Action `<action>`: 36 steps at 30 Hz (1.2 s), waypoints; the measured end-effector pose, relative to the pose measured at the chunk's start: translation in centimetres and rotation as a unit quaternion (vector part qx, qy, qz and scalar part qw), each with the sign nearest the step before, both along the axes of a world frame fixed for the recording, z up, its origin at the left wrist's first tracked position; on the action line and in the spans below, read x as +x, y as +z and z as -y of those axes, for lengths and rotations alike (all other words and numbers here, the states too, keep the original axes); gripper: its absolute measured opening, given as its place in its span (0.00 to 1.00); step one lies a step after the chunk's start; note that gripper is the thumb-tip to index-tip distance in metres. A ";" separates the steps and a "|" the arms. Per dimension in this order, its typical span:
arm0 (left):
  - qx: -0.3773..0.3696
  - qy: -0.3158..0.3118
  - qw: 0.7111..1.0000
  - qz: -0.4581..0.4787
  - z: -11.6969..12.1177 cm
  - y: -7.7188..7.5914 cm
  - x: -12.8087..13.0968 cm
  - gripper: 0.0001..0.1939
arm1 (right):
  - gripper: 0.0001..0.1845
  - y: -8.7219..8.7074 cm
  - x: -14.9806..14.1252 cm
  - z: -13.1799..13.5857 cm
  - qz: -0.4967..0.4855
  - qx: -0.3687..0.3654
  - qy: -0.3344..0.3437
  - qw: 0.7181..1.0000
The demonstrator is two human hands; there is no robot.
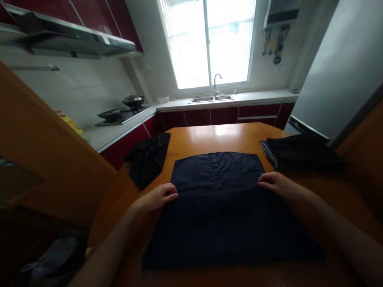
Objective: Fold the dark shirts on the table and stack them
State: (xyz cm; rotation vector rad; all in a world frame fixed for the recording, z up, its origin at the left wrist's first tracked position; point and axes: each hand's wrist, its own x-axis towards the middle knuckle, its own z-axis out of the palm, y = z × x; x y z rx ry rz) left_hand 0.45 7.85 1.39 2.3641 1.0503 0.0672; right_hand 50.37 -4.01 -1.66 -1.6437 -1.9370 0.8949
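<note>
Both forearms bare, reaching in from the lower corners of the head view, angled inward and away from the body. Left hand point(163, 196) at left of centre, fingers curled, thumb extended below them toward the right, back of hand up. Right hand point(273, 183) at right of centre, slightly farther out, fingers bent and pointing left, thumb tucked beneath. Hands well apart, roughly mirrored, fingertips facing each other. Wrists nearly straight, both in line with the forearms. Elbows out of frame.
</note>
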 end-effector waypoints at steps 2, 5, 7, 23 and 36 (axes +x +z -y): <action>-0.009 -0.011 1.000 0.003 0.1 0.3 -0.1 0.22 | 0.26 0.1 0.1 0.1 -0.001 -0.009 0.000 1.000; -0.057 0.004 0.998 0.032 0.3 0.5 -0.2 0.20 | 0.25 0.2 0.1 0.4 0.004 -0.021 0.005 1.000; -0.081 0.014 0.995 0.054 0.5 0.6 -0.2 0.20 | 0.24 0.2 0.0 0.6 0.011 -0.021 0.008 1.000; -0.036 0.034 0.993 0.104 0.1 -0.5 0.1 0.18 | 0.23 0.2 0.0 0.9 0.008 0.066 -0.016 0.998; 0.170 0.037 0.982 0.070 0.8 -0.7 3.0 0.19 | 0.21 0.3 -0.9 0.6 0.170 0.111 -0.033 0.979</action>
